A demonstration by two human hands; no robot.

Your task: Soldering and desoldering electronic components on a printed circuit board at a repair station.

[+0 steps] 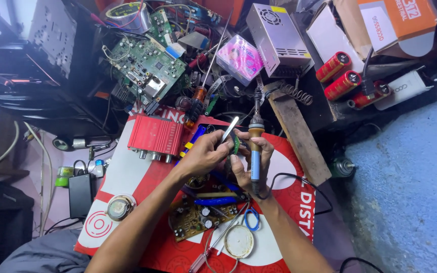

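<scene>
The right hand (251, 164) is closed around a soldering iron (255, 146), fingers wrapped on its blue and orange handle, with the metal shaft pointing up and away from the person. The iron's black cord (299, 178) loops out from below the hand toward the right edge of the mat. The left hand (204, 153) is pinched shut on a pair of metal tweezers (229, 129), whose silver tips angle up and to the right. Between the two hands, just beside the left fingertips and touching or nearly touching the iron's handle, sits a small green circuit board (235, 144); it is partly hidden, so which hand actually bears it is hard to say.

Both hands hover over a red and white printed mat (127, 177). On the mat below the hands lies a brown circuit board (195, 217) studded with capacitors, with a blue pen-like tool (213, 201) across its upper edge. Near the bottom rests a round white dish (239, 241), and a small blue ring (251, 220) lies just above it. To the left of the hands stands a red finned amplifier case (155, 135) with knobs along its lower side. Farther up, a large green circuit board (147, 65) lies among tangled wires, a perforated metal power supply (278, 38) beside it.
</scene>
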